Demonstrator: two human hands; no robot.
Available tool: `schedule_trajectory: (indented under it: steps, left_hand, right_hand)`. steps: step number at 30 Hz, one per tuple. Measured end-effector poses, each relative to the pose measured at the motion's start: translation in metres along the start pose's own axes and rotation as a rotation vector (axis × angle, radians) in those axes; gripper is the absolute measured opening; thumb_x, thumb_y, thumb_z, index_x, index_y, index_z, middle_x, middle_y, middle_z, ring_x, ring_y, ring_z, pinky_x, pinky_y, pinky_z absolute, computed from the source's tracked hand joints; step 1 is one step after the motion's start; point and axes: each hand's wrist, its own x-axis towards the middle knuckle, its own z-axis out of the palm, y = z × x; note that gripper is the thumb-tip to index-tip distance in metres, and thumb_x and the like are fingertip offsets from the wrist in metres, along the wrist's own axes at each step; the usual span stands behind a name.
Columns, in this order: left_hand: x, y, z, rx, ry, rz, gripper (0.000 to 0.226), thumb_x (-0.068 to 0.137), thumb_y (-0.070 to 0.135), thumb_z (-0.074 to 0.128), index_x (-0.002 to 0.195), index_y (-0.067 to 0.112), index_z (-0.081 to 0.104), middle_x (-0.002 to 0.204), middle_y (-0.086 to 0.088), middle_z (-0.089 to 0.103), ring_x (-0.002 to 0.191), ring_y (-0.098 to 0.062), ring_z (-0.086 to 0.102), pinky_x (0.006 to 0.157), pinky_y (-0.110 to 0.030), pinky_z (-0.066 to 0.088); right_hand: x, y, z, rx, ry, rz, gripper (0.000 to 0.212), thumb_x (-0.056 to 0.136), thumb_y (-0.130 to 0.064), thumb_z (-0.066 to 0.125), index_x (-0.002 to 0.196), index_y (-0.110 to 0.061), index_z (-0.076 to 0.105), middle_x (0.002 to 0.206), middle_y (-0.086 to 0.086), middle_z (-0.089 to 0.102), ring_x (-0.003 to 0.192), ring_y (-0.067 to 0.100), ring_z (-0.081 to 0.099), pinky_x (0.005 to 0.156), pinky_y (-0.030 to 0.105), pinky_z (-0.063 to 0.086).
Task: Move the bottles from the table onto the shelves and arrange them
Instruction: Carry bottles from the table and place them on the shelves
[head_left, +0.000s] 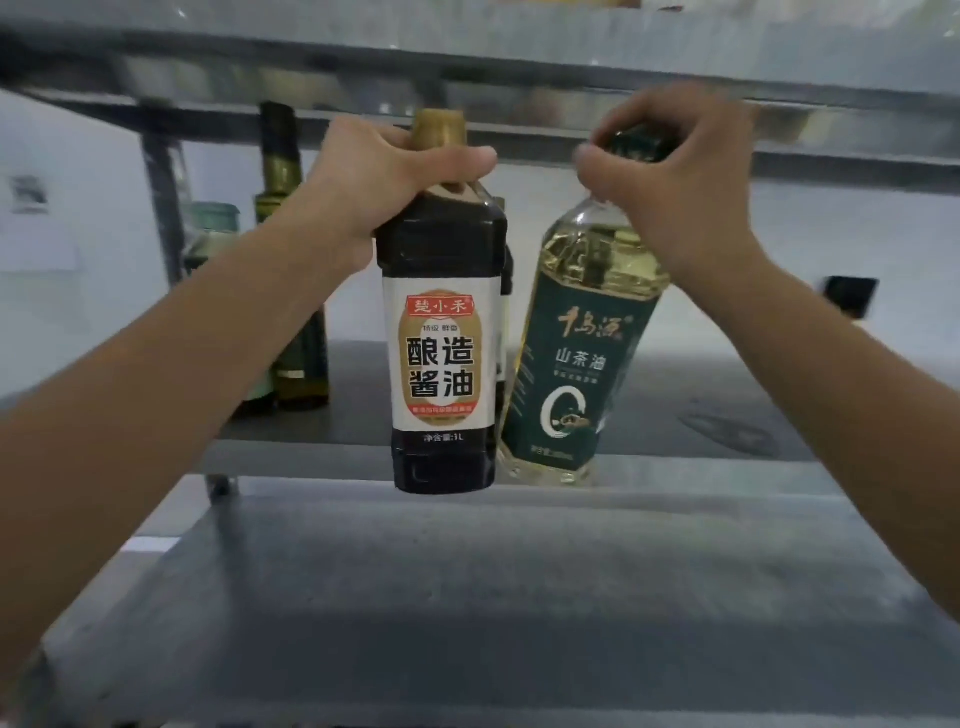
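Note:
My left hand (384, 182) grips the neck of a dark soy sauce bottle (441, 358) with a white and brown label and a gold cap, held upright in the air in front of the middle shelf (675, 405). My right hand (670, 176) grips the top of a pale yellow oil bottle (576, 358) with a dark green label. This bottle tilts, its base leaning left toward the soy sauce bottle. Both bottle bases hang near the middle shelf's front edge. Another dark bottle stands partly hidden behind the soy sauce bottle.
A tall dark green bottle (291, 260) with a gold band and a shorter bottle with a pale green cap (213, 228) stand at the left of the middle shelf. A lower metal shelf (467, 597) lies in front. An upper shelf (519, 67) runs overhead.

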Motion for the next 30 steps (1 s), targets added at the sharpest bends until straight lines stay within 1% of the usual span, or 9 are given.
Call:
schedule_trajectory:
  steps: [5, 11, 15, 18, 21, 24, 26, 28, 30]
  left_hand:
    - [0.025, -0.006, -0.016, 0.130, 0.086, -0.008, 0.042, 0.061, 0.039, 0.086, 0.090, 0.012, 0.072, 0.069, 0.002, 0.073, 0.062, -0.013, 0.071, 0.057, -0.025, 0.055]
    - [0.056, -0.032, -0.032, 0.148, 0.203, -0.101, 0.045, 0.062, 0.040, 0.086, 0.089, 0.010, 0.068, 0.083, -0.004, 0.072, 0.074, -0.017, 0.071, 0.074, -0.033, 0.058]
    - [0.061, -0.043, -0.030, 0.190, 0.209, -0.032, 0.046, 0.067, 0.044, 0.082, 0.090, 0.006, 0.071, 0.085, -0.006, 0.072, 0.078, -0.017, 0.070, 0.084, -0.038, 0.056]
    - [0.055, -0.058, -0.024, 0.179, 0.242, 0.045, 0.039, 0.080, 0.046, 0.070, 0.092, 0.009, 0.069, 0.086, -0.003, 0.072, 0.081, -0.016, 0.069, 0.088, -0.040, 0.053]
    - [0.035, -0.083, -0.012, 0.128, 0.327, 0.197, 0.032, 0.092, 0.043, 0.055, 0.107, 0.015, 0.060, 0.097, 0.004, 0.065, 0.092, -0.010, 0.063, 0.090, -0.037, 0.051]
    - [0.016, -0.118, -0.004, 0.109, 0.369, 0.313, 0.048, 0.094, 0.042, 0.051, 0.134, 0.015, 0.043, 0.124, 0.001, 0.056, 0.113, -0.009, 0.055, 0.097, -0.033, 0.047]
    - [0.008, -0.138, -0.003, 0.090, 0.337, 0.352, 0.059, 0.095, 0.039, 0.051, 0.144, 0.015, 0.029, 0.137, -0.002, 0.049, 0.122, -0.010, 0.051, 0.100, -0.036, 0.046]
    - [0.006, -0.149, -0.003, 0.067, 0.316, 0.380, 0.061, 0.096, 0.037, 0.050, 0.147, 0.015, 0.025, 0.139, -0.003, 0.047, 0.124, -0.012, 0.051, 0.099, -0.040, 0.047]
    - [0.009, -0.153, -0.004, 0.063, 0.316, 0.397, 0.061, 0.096, 0.038, 0.049, 0.147, 0.015, 0.025, 0.138, -0.004, 0.049, 0.122, -0.013, 0.052, 0.098, -0.043, 0.048]
  right_hand:
    - [0.012, 0.014, 0.059, 0.072, -0.051, 0.011, 0.009, 0.075, -0.020, 0.069, 0.080, -0.013, 0.071, 0.075, -0.006, 0.065, 0.071, 0.006, 0.058, 0.071, 0.025, 0.052]
    - [0.024, 0.031, 0.096, 0.109, -0.135, 0.091, 0.010, 0.079, -0.028, 0.070, 0.085, -0.021, 0.070, 0.084, -0.008, 0.066, 0.081, 0.011, 0.062, 0.079, 0.034, 0.055]
    - [0.027, 0.036, 0.112, 0.075, -0.197, 0.162, 0.018, 0.082, -0.037, 0.067, 0.092, -0.022, 0.068, 0.093, -0.007, 0.066, 0.090, 0.012, 0.061, 0.085, 0.042, 0.052]
    - [0.016, 0.042, 0.117, 0.035, -0.168, 0.213, 0.031, 0.085, -0.045, 0.060, 0.110, -0.026, 0.059, 0.100, -0.010, 0.059, 0.097, 0.012, 0.055, 0.087, 0.044, 0.050]
    - [-0.023, 0.049, 0.120, 0.087, -0.101, 0.238, 0.053, 0.084, -0.054, 0.050, 0.133, -0.042, 0.034, 0.102, -0.020, 0.042, 0.108, 0.014, 0.043, 0.083, 0.034, 0.045]
    - [-0.080, 0.052, 0.131, 0.145, -0.023, 0.177, 0.077, 0.080, -0.052, 0.056, 0.144, -0.040, 0.015, 0.131, -0.012, 0.034, 0.124, 0.009, 0.032, 0.091, 0.027, 0.040]
    - [-0.107, 0.057, 0.142, 0.213, 0.031, 0.175, 0.087, 0.078, -0.042, 0.065, 0.146, -0.034, 0.011, 0.137, -0.011, 0.027, 0.130, 0.009, 0.033, 0.099, 0.032, 0.044]
    - [-0.118, 0.062, 0.150, 0.284, 0.082, 0.210, 0.089, 0.077, -0.039, 0.069, 0.146, -0.032, 0.013, 0.140, -0.006, 0.028, 0.130, 0.017, 0.039, 0.097, 0.042, 0.048]
    - [-0.118, 0.064, 0.155, 0.311, 0.102, 0.226, 0.087, 0.077, -0.039, 0.071, 0.145, -0.032, 0.015, 0.141, -0.002, 0.029, 0.128, 0.022, 0.042, 0.094, 0.045, 0.050]
